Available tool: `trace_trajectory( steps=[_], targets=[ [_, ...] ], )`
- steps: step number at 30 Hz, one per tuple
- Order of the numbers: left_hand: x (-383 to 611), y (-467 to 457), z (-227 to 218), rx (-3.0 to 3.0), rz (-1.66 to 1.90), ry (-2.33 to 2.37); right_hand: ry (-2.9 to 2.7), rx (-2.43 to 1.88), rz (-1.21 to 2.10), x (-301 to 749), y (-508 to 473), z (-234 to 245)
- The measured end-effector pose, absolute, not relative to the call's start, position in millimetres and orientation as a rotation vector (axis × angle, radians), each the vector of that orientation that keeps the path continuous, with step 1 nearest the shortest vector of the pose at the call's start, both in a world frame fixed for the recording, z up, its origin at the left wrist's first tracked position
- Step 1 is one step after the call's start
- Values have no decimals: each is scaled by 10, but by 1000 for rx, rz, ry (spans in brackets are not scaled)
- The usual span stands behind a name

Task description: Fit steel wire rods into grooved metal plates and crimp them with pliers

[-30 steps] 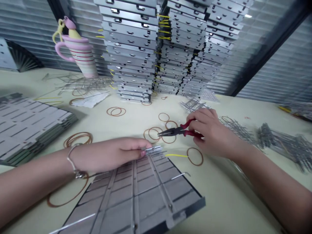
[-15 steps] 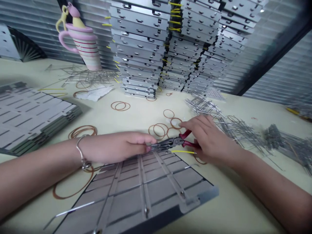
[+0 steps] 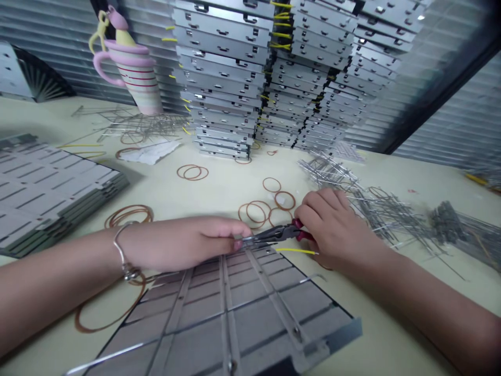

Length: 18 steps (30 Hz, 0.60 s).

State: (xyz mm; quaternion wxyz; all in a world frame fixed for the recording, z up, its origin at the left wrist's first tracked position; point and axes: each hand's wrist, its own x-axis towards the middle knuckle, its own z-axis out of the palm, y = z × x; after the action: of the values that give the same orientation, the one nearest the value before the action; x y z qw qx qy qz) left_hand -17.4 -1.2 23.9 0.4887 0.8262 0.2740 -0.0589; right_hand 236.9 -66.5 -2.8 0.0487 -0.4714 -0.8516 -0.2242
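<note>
My left hand (image 3: pixel 183 243) rests at the top edge of a grey slotted metal panel (image 3: pixel 235 313), its fingertips pinching a thin metal wire piece (image 3: pixel 258 241). My right hand (image 3: pixel 332 230) grips red-handled needle-nose pliers (image 3: pixel 279 234), whose steel jaws reach that wire piece next to my left fingertips. A yellow wire (image 3: pixel 295 250) lies just past the panel's edge, close to my right hand. Thin metal rods lie across the panel. A bracelet (image 3: pixel 123 250) circles my left wrist.
Tall stacks of slotted metal panels (image 3: pixel 223 78) stand at the back. A further stack (image 3: pixel 47 193) lies at left. Tangled metal wire pieces (image 3: pixel 383 216) spread at right, and copper-coloured rings (image 3: pixel 254 214) lie about the pale table (image 3: pixel 383 324). A striped mug (image 3: pixel 133 78) stands back left.
My right hand has moved left and down, bringing the pliers' jaws from above the panel to the wire piece at my left fingertips. The panel sits a little lower and further right in view.
</note>
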Motion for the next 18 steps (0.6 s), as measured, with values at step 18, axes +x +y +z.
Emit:
trace_trajectory(
  steps=[18],
  targets=[
    [-171, -30, 296, 2051, -177, 672, -2618, -1432, -642, 2404, -666, -28]
  ],
)
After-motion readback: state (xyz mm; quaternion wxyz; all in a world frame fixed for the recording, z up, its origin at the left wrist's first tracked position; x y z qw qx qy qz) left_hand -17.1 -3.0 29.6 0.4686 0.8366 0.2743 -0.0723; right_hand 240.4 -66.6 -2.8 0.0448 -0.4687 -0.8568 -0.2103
